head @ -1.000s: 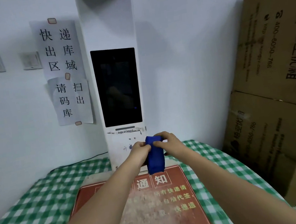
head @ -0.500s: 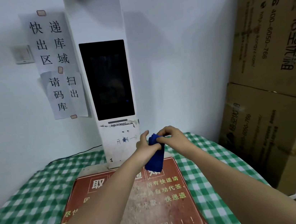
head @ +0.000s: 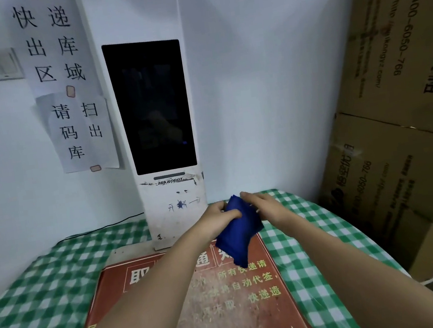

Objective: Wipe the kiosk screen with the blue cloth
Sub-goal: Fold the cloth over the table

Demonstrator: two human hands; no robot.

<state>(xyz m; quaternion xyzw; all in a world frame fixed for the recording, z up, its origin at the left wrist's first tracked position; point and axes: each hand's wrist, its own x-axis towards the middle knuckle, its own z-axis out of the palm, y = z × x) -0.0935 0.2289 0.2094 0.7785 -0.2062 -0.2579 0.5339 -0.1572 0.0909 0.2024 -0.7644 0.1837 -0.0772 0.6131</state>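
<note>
A white kiosk (head: 172, 205) stands upright against the wall, with a tall dark screen (head: 150, 105) in its upper half. Below and to the right of the screen, the folded blue cloth (head: 237, 234) hangs above the table. My left hand (head: 218, 217) grips its upper left side, thumb across the front. My right hand (head: 264, 208) lies against its upper right edge with fingers stretched out toward the left. Both hands are well below the screen and apart from it.
The kiosk stands on a table with a green checked cloth (head: 34, 297); a worn red notice board (head: 227, 300) lies at its foot. Stacked cardboard boxes (head: 401, 112) fill the right side. Paper signs (head: 67, 87) and wall switches (head: 2, 64) are left of the kiosk.
The view has shifted a little closer to the kiosk. The cloth hangs more spread out, and my right hand's fingers have flattened along its top edge.
</note>
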